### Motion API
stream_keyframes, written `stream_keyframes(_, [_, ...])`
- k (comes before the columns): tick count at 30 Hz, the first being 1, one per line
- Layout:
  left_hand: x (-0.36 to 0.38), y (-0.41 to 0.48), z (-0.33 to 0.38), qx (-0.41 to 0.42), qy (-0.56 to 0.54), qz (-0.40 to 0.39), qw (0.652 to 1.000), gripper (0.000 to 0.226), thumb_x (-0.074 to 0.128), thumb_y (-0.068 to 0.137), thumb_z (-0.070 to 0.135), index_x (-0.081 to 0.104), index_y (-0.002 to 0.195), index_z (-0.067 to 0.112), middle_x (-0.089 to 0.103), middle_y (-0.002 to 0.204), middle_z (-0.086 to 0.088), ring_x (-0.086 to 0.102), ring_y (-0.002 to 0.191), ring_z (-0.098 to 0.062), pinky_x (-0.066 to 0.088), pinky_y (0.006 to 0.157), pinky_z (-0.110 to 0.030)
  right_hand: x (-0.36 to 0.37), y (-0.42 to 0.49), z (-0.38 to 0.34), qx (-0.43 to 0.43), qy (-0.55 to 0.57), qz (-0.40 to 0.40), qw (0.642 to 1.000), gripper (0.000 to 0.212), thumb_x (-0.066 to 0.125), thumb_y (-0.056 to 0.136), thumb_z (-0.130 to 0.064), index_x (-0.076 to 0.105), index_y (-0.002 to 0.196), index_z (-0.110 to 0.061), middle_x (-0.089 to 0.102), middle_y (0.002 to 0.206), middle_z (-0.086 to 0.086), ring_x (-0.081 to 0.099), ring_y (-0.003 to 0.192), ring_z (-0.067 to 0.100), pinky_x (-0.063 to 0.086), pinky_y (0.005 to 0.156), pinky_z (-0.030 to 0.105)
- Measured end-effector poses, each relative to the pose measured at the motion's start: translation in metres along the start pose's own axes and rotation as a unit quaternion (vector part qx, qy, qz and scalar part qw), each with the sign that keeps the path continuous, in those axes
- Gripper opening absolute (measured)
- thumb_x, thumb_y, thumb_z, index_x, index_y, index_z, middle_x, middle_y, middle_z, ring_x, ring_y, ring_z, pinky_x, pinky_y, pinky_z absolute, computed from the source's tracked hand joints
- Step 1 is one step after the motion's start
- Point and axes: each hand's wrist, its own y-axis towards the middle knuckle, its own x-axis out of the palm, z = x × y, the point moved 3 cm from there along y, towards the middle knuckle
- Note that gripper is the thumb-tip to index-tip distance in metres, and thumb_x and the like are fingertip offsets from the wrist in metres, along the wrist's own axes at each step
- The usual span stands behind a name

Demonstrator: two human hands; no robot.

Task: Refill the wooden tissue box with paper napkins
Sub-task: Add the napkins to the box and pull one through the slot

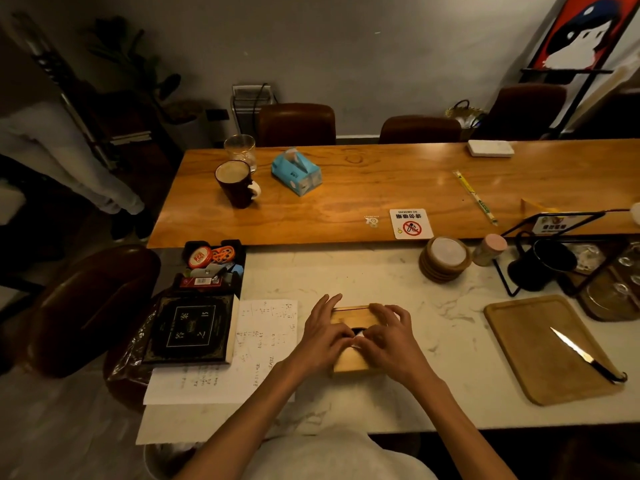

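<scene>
Wooden and pale, the tissue box point(349, 341) lay flat on the white marble counter point(381, 282), just right of a handwritten sheet point(266, 337). Both hands rested on its lid. The left hand point(325, 332) and right hand point(384, 336) met over the dark slot at the middle, where the fingers point(372, 332) pinched a bit of white napkin point(359, 338) showing in the opening. A cutting board point(543, 348) with a knife point(585, 355) sat well apart to the right.

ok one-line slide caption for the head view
Both hands, left hand and right hand, work at the wooden tissue box slot.
</scene>
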Motion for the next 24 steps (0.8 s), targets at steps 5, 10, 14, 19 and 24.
stream_keyframes(5, [-0.001,-0.003,0.004,-0.009,-0.053,0.02,0.998,0.024,0.058,0.093,0.04,0.069,0.104,0.022,0.01,0.162,0.001,0.0,0.15,-0.018,0.014,0.121,-0.04,0.001,0.0,-0.002,-0.025,0.015,0.042,0.999,0.02,0.067,0.088,-0.037,0.078,0.099,-0.026,0.043,0.148,-0.004,0.02,0.138,0.019,0.035,0.107,0.038])
stream_keyframes(10, [-0.005,-0.002,0.002,-0.027,-0.101,0.039,0.994,0.022,0.063,0.092,0.03,0.071,0.1,0.011,0.02,0.159,-0.002,0.01,0.148,-0.019,0.02,0.121,-0.041,0.0,0.004,-0.003,-0.067,0.041,0.104,0.991,0.01,0.071,0.086,-0.027,0.077,0.09,-0.021,0.053,0.137,-0.004,0.028,0.133,0.017,0.033,0.105,0.032])
stream_keyframes(14, [-0.003,0.004,0.004,-0.054,-0.135,0.047,0.988,0.013,0.062,0.092,0.019,0.068,0.096,0.009,0.024,0.156,0.001,0.016,0.146,-0.018,0.024,0.12,-0.041,0.002,0.01,0.007,-0.013,0.143,0.126,0.981,0.016,0.073,0.084,-0.026,0.068,0.099,-0.025,0.049,0.134,-0.008,0.028,0.129,0.012,0.032,0.106,0.033])
stream_keyframes(19, [0.002,0.006,-0.001,-0.089,-0.194,0.056,0.975,0.007,0.058,0.094,0.014,0.059,0.089,0.019,0.027,0.154,0.003,0.024,0.142,-0.018,0.027,0.118,-0.04,0.005,0.02,0.025,0.011,0.109,-0.033,0.993,0.025,0.069,0.085,-0.041,0.07,0.108,-0.031,0.033,0.152,-0.01,0.01,0.144,0.017,0.02,0.116,0.043])
stream_keyframes(24, [0.006,0.005,-0.004,-0.082,-0.214,0.057,0.972,0.009,0.056,0.094,0.011,0.059,0.092,0.018,0.027,0.152,-0.002,0.025,0.143,-0.021,0.026,0.118,-0.042,-0.004,0.031,0.022,0.012,0.125,-0.083,0.989,0.013,0.069,0.087,-0.034,0.071,0.096,-0.025,0.032,0.153,-0.008,0.006,0.147,0.019,0.017,0.118,0.046])
